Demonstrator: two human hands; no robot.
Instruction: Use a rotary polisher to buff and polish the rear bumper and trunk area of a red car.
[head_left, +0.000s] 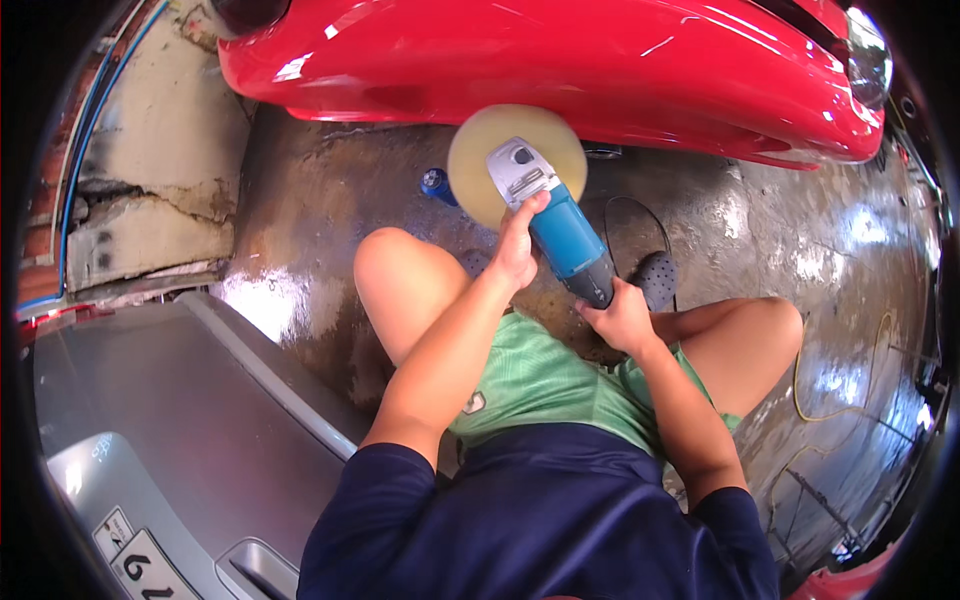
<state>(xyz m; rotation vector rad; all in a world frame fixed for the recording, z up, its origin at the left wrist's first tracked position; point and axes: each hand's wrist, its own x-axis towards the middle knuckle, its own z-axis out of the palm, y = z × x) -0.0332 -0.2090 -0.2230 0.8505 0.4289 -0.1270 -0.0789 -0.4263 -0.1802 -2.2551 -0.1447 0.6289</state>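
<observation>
In front of me is a teal electric polisher (568, 232) with a silver gear head and a wide, round cream pad (472, 169). My left hand (517, 244) grips it just behind the gear head. My right hand (621, 315) holds the black rear handle, with the thumb along its side. The pad overlaps the lower edge of the red car bumper (420, 67) in view; whether it presses on the paint, I cannot tell. A blue container (437, 186) is on the floor left of the pad, partly hidden by it.
A silver car (135, 382) stands close at the lower left, beside a cracked concrete wall (161, 142). A black cord (637, 201) loops near my grey clog (656, 281). Yellow cord (799, 390) trails over the wet-looking concrete floor (720, 225) at right.
</observation>
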